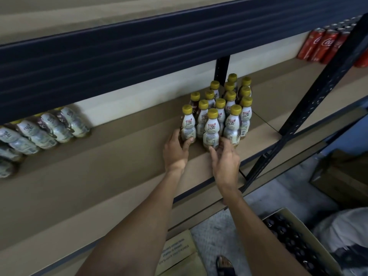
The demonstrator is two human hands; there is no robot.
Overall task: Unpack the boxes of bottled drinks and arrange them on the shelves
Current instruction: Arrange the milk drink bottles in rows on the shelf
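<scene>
Bottles [220, 110] (gold caps) on shelf [119, 156]; left hand [176, 151], right hand [226, 164] each curled round one.

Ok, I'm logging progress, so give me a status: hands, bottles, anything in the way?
Left hand grips front-left bottle. Right hand holds front-middle bottle. Both upright on shelf, fronting gold-capped cluster. Nothing blocks either hand.

bottles [211, 128] at the left hand [176, 150] and right hand [226, 160]: glossy plastic
shelf board [99, 166] under them: matt, wood-like
upright [318, 92] right of the right hand: dark metal
cans [322, 44] beyond it: glossy metal
box [310, 232] below the right hand: matt cardboard
</scene>
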